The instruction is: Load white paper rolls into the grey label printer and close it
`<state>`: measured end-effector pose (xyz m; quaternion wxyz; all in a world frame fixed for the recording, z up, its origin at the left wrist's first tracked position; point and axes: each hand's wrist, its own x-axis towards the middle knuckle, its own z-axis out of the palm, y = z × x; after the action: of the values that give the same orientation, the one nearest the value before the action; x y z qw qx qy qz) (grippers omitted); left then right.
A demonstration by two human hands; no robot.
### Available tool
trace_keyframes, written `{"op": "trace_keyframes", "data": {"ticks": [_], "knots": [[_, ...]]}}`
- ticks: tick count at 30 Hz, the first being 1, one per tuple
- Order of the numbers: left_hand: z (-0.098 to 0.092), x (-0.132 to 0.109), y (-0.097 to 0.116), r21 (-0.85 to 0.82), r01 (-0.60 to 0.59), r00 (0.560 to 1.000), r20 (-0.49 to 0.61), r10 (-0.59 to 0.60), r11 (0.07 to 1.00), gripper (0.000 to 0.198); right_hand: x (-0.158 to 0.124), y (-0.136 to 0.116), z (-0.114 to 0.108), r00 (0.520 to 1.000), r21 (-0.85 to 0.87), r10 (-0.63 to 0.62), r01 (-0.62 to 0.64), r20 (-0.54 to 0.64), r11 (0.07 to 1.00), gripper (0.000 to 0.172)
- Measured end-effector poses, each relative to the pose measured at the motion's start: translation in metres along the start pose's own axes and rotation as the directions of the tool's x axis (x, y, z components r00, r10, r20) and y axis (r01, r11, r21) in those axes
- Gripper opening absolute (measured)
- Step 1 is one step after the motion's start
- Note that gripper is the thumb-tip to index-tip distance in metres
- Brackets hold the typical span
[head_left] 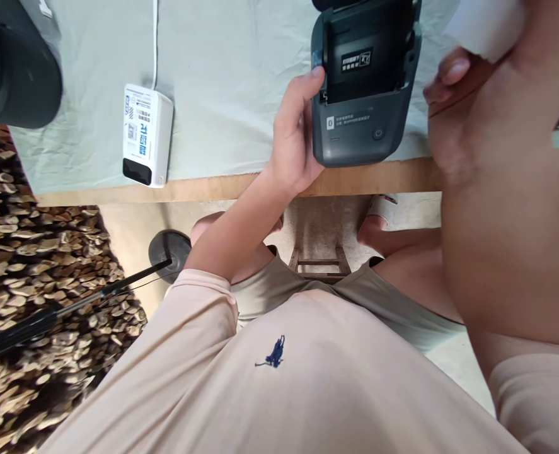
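My left hand (295, 129) grips the left side of a dark grey label printer (352, 139), its thumb pressed on the edge. The printer's lid (331, 3) stands raised at the top of the view, and the bay inside holds no roll. A Bluetooth mark and a power button show on its front. To the right, my right hand (468, 113) is closed, fingers curled, around a white paper roll (489, 28). The hand and roll are apart from the printer, and part of the roll is cut off by the frame's top edge.
A white power bank (144, 135) with a cable lies on the cloth-covered table (222, 94). A black rounded object (17, 69) sits at the upper left. Below are a stand with a round base (168, 246), stacked firewood (47, 265) and a wooden stool (319, 265).
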<state>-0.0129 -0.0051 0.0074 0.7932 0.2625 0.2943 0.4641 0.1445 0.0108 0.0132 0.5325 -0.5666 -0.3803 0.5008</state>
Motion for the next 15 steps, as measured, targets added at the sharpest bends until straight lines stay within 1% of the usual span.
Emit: {"op": "trace_keyframes", "data": {"ticks": [1,2,4,6,8,12,15], "knots": [[0.0,0.0,0.0,-0.004,-0.008,1.0,0.018,0.008,1.0,0.033,0.001,0.005,0.003,0.998,-0.008,-0.07,0.07,-0.008,0.998,0.035],[-0.001,0.0,0.0,-0.008,-0.017,0.999,0.035,0.017,1.0,0.033,0.002,0.011,0.005,0.992,-0.031,-0.124,0.124,-0.006,0.992,0.04],[-0.002,0.001,-0.001,-0.005,-0.024,0.999,0.036,0.024,1.0,0.034,0.005,0.024,0.001,0.984,-0.068,-0.178,0.177,-0.005,0.982,0.054],[-0.003,0.001,-0.002,0.02,-0.01,1.0,-0.008,0.01,1.0,0.035,0.008,0.032,-0.006,0.981,-0.136,-0.194,0.194,0.017,0.972,0.07],[-0.005,0.001,-0.003,0.059,0.022,0.998,-0.062,-0.018,0.998,0.035,0.009,0.033,-0.011,0.972,-0.24,-0.229,0.236,0.056,0.942,0.079],[-0.01,0.001,-0.007,0.077,0.078,0.979,-0.194,-0.062,0.994,0.04,-0.001,0.019,-0.013,0.933,-0.467,-0.331,0.358,0.143,0.808,0.062],[-0.013,0.001,-0.009,0.045,0.121,0.946,-0.307,-0.101,0.992,0.043,-0.01,0.013,-0.013,0.92,-0.563,-0.358,0.381,0.157,0.733,0.055]]}}
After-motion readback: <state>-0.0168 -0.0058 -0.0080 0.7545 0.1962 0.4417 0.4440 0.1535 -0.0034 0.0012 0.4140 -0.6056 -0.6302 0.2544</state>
